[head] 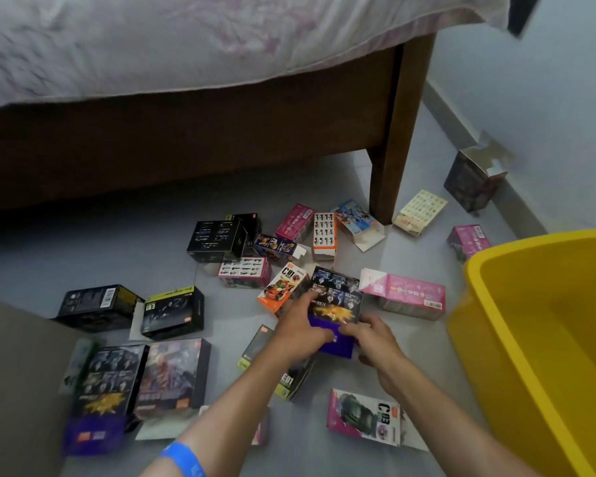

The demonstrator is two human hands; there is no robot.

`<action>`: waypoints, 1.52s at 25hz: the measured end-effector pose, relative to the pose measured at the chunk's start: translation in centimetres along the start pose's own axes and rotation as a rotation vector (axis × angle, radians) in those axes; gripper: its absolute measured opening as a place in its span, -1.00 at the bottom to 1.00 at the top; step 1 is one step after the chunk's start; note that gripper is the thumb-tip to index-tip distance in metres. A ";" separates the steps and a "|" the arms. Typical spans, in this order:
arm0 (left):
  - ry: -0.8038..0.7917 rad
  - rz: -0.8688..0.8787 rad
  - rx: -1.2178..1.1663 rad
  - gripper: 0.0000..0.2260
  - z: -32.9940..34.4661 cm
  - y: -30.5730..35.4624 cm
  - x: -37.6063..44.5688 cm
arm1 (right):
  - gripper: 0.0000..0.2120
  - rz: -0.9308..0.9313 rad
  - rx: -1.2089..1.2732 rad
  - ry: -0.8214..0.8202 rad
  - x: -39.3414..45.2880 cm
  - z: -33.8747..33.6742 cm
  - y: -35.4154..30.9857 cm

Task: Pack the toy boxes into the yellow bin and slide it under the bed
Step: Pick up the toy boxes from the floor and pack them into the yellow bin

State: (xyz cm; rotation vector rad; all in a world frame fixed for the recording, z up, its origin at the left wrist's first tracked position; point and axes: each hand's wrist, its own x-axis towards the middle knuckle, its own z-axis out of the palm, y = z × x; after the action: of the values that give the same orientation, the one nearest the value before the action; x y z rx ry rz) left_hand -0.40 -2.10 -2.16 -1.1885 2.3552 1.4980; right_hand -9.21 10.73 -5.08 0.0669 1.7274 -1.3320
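Several toy boxes lie scattered on the grey floor in front of the bed [186,149]. A dark blue and purple box [338,297] sits in the middle of them, and both hands grip it. My left hand [301,327] clasps its left side. Its lower right corner is under my right hand [375,339]. An orange C01 box [283,287] leans against its left edge. The yellow bin [479,325] stands at the right, and the part of its inside that shows holds nothing. A pink box [406,294] lies between the held box and the bin.
Black boxes [217,241] lie near the bed's dark underside. Larger dark boxes [172,376] rest at the lower left beside a grey surface [18,390]. A pink C03 box [363,418] lies near my right forearm. The bed leg [393,160] and a torn open box [475,180] stand by the wall.
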 end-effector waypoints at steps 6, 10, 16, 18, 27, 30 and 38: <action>0.191 0.458 -0.247 -0.62 -4.2 3.9 -5.0 | -0.70 -0.197 0.438 0.131 -3.5 -0.5 -5.7; 0.116 0.445 -0.348 -0.46 -4.6 9.1 -5.2 | -0.54 -0.509 0.259 0.191 -8.3 -7.3 -11.8; -0.186 0.324 -0.708 -0.56 3.6 16.9 -5.9 | -0.32 -0.649 0.154 0.559 -14.8 -17.2 -12.1; -0.209 0.313 -0.815 -0.63 7.3 18.9 -6.7 | -0.32 -0.602 0.191 0.582 -15.6 -19.1 -10.7; -0.366 0.682 0.140 -0.46 11.6 17.9 -6.3 | -0.37 -0.469 0.503 0.584 -14.4 -25.6 -5.6; -0.351 0.967 0.805 -0.42 10.9 16.1 -5.3 | -0.51 -0.353 0.297 0.641 -12.9 -28.2 -2.9; -0.184 1.145 0.761 -0.50 7.2 10.5 -5.2 | -0.47 -0.032 -0.019 0.302 -4.3 -23.5 0.6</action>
State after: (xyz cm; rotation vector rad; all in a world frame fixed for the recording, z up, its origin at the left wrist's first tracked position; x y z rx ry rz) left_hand -5.90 8.74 4.20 0.5355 3.0815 0.5358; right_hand -20.98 31.46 -2.85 0.2407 1.9996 -1.3832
